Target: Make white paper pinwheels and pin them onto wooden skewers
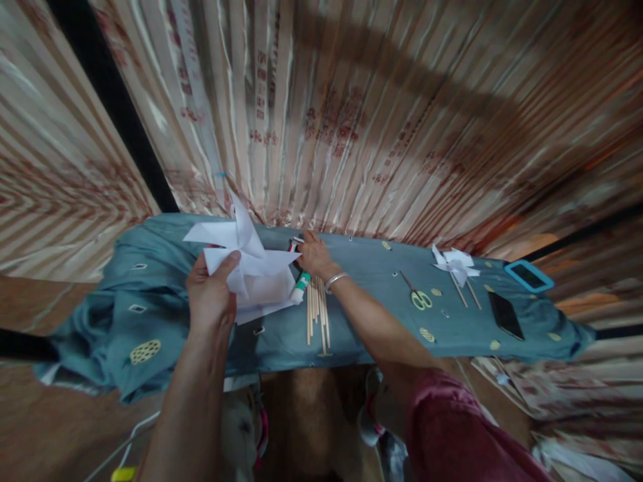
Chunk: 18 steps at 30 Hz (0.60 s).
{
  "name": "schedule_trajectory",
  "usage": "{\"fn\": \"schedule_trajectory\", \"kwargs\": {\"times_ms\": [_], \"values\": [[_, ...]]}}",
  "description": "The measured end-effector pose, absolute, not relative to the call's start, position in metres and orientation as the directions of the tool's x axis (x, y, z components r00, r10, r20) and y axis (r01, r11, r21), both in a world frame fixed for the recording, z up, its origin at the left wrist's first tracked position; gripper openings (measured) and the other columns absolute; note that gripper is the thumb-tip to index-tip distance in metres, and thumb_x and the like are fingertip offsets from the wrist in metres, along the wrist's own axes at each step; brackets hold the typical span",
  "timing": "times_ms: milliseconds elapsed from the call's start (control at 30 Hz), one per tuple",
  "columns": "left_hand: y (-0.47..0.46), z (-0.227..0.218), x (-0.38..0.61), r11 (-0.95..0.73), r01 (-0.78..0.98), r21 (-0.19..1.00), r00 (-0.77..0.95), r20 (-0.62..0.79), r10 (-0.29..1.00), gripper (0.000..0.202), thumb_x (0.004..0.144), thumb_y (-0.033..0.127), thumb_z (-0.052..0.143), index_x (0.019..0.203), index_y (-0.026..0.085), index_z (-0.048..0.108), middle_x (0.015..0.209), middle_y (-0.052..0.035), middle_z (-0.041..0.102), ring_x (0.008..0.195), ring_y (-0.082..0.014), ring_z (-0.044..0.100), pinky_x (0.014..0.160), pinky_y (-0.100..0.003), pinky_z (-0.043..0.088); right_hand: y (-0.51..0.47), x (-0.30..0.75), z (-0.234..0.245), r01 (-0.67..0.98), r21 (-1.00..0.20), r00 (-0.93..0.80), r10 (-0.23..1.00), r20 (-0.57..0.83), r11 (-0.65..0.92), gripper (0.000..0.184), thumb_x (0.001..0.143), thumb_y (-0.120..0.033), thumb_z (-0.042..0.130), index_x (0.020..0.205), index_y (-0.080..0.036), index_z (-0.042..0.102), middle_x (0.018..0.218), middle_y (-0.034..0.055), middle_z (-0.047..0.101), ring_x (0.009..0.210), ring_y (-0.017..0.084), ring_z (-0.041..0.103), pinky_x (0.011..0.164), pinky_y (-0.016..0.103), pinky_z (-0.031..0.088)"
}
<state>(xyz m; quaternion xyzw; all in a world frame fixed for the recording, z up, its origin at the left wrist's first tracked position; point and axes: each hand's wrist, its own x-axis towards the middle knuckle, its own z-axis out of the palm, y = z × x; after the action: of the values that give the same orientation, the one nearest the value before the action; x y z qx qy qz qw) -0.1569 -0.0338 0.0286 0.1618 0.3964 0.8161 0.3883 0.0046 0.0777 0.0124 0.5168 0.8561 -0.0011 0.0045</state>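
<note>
A white paper pinwheel is held up by the left hand. The thumb is pressed against a lower blade and the fingers are closed behind it, so the pinwheel sits just above and beyond that hand, raised off the blue cloth. A white sheet is seen directly behind the pinwheel, to the right of the left hand. The right hand is lowered to the cloth just beside the pinwheel's right-most blade tip, fingers bent downward; whether anything is gripped cannot be told. A silver bracelet is worn on that wrist. A glue stick with a green cap lies between the two hands, just below the right hand. A bundle of wooden sticks lies on the near side of the right hand, beside its wrist. Well to the right of the right hand, scissors, a second pinwheel on its stick and a dark phone are noted.
</note>
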Motion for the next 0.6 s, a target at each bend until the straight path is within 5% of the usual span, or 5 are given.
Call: {"fn": "schedule_trajectory", "kwargs": {"times_ms": [267,600], "values": [[-0.035,0.028,-0.156,-0.367,-0.493,0.789,-0.633,-0.036,0.773,0.032,0.045,0.021,0.086,0.07,0.02,0.066,0.071,0.0042,0.067,0.062,-0.0101,0.06,0.062,-0.021,0.054,0.087,0.0,0.019,0.878,0.021,-0.477,0.878,-0.052,0.478,0.026,0.089,-0.018,0.054,0.104,-0.012,0.074,0.125,0.0162,0.064,0.126,0.024,0.051,0.104,0.031,0.042],[-0.037,0.035,-0.154,-0.339,-0.543,0.768,-0.63,-0.105,0.77,0.035,0.039,0.019,0.085,0.069,0.018,0.066,0.063,0.0055,0.064,0.056,-0.009,0.056,0.059,-0.021,0.051,0.098,0.012,0.025,0.847,0.113,-0.503,0.853,-0.143,0.519,0.026,0.088,-0.012,0.053,0.104,-0.01,0.073,0.117,0.0197,0.068,0.12,0.028,0.057,0.097,0.032,0.046]]}}
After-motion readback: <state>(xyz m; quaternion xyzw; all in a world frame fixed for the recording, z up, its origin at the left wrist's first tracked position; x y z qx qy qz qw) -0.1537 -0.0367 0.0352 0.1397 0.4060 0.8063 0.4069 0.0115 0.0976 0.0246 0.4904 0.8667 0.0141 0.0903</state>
